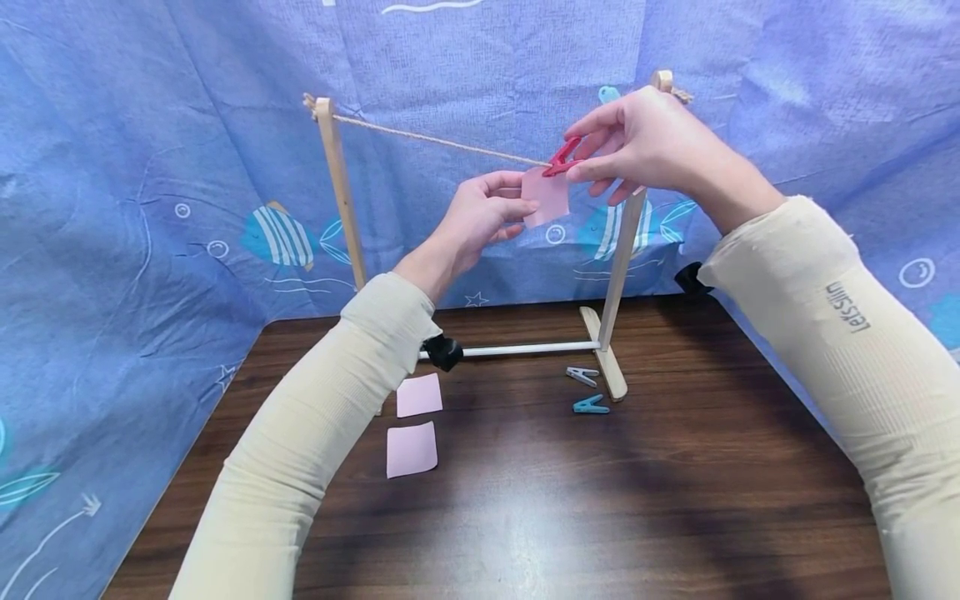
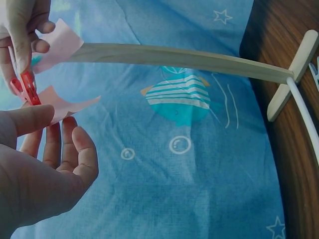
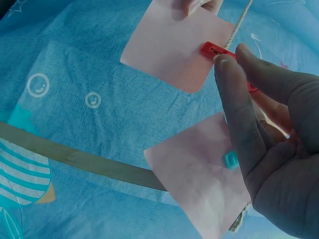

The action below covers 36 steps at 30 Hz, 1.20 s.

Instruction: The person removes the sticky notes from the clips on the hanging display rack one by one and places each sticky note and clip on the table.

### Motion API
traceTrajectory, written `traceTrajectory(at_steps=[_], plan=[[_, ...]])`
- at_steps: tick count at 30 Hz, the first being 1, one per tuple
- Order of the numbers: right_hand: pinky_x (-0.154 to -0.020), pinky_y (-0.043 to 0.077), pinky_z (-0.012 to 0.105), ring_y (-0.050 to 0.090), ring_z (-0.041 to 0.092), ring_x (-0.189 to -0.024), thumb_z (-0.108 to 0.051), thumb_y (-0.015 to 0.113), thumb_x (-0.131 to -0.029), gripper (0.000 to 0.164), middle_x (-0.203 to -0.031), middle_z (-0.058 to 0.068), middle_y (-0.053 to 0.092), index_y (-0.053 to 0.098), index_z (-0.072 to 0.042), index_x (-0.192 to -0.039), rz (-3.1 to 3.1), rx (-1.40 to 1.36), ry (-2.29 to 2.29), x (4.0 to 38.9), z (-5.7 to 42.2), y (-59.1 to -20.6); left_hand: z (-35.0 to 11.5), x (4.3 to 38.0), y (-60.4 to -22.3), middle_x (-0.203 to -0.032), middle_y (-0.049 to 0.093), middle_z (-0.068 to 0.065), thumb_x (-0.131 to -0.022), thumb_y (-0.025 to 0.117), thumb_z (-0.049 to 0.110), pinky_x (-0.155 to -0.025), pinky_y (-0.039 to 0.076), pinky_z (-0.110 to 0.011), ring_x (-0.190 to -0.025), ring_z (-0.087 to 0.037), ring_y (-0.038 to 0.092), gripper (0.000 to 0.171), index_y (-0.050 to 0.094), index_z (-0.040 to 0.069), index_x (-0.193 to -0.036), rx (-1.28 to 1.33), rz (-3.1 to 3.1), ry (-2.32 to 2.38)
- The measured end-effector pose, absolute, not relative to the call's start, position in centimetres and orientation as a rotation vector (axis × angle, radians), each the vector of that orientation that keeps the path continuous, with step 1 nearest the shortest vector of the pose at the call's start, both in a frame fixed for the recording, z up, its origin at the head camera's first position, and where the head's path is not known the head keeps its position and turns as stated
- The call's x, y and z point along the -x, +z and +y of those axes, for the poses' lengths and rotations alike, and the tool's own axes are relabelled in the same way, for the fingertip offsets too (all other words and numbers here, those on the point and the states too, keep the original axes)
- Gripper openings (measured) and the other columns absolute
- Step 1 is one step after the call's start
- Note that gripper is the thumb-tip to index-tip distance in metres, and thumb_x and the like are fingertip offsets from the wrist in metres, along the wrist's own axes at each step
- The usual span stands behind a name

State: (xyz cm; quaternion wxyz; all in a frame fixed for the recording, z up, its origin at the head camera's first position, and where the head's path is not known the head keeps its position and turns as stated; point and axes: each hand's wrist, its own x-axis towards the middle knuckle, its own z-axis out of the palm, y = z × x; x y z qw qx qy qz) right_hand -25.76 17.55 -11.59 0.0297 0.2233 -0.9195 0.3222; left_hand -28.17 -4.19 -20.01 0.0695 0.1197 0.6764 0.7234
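Note:
My left hand (image 1: 476, 212) pinches a square pink paper (image 1: 547, 200) by its left side, thumb in front and fingers behind. The paper's top edge is at a thin rope (image 1: 442, 142) strung between two wooden posts. My right hand (image 1: 656, 137) holds a red clothespin (image 1: 562, 158) between thumb and fingers, its jaws over the paper's upper edge at the rope. In the right wrist view, another pink paper (image 3: 194, 172) hangs close by with a teal clothespin (image 3: 232, 160) on it; the right hand hides it in the head view.
Two pink papers (image 1: 412, 450) lie on the dark wooden table (image 1: 525, 517), left of centre. A grey clothespin (image 1: 582, 376) and a blue clothespin (image 1: 591, 406) lie near the stand's right foot (image 1: 611, 367). A white bar (image 1: 525, 349) runs low between the posts, before a blue fish-print cloth (image 1: 450, 83).

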Motion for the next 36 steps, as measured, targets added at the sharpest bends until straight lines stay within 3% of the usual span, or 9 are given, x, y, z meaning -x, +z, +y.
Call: traceTrajectory(at_steps=[4,13,21,28,36], plan=[[-0.060,0.061,0.030,0.073,0.012,-0.069,-0.025,0.077,-0.092,0.053,-0.110,0.017,0.074,0.060,-0.006,-0.139,-2.840,-0.697,0.960,25.9,17.6,-11.8,-4.3,28.2,-20.0,-0.114,0.071,-0.010,-0.091,0.075,0.002,-0.084,0.058,-0.033,-0.094,-0.022,0.068,0.028,0.071,0.008,-0.119,-0.355,2.025,2.186],[-0.061,0.062,0.033,0.075,0.018,-0.073,-0.027,0.076,-0.093,0.053,-0.105,0.015,0.075,0.059,-0.007,-0.140,-2.833,-0.716,1.019,26.6,18.1,-12.3,-4.5,28.3,-20.1,-0.114,0.070,-0.010,-0.092,0.074,0.002,-0.089,0.058,-0.037,-0.093,-0.022,0.068,0.029,0.070,0.007,-0.120,-0.377,2.034,2.190],[-0.062,0.062,0.034,0.075,0.022,-0.073,-0.025,0.077,-0.091,0.050,-0.094,0.002,0.077,0.062,-0.007,-0.136,-2.756,-0.738,1.134,26.9,18.6,-13.0,-4.5,28.4,-20.1,-0.114,0.070,-0.010,-0.092,0.074,0.003,-0.084,0.058,-0.033,-0.093,-0.021,0.068,0.029,0.070,0.007,-0.120,-0.380,2.045,2.187],[-0.060,0.061,0.033,0.075,0.022,-0.071,-0.023,0.075,-0.093,0.045,-0.090,-0.001,0.076,0.064,-0.006,-0.134,-2.683,-0.792,1.136,27.2,19.0,-13.5,-4.5,28.5,-20.1,-0.114,0.069,-0.010,-0.092,0.074,0.003,-0.093,0.056,-0.040,-0.093,-0.020,0.067,0.029,0.070,0.007,-0.120,-0.380,2.055,2.185],[-0.059,0.061,0.032,0.074,0.019,-0.069,-0.021,0.074,-0.094,0.042,-0.093,-0.005,0.076,0.066,-0.004,-0.132,-2.632,-0.820,1.177,27.5,19.1,-13.7,-4.5,28.4,-20.0,-0.113,0.070,-0.009,-0.092,0.073,0.002,-0.084,0.058,-0.034,-0.093,-0.020,0.067,0.028,0.070,0.007,-0.119,-0.370,2.058,2.189]])
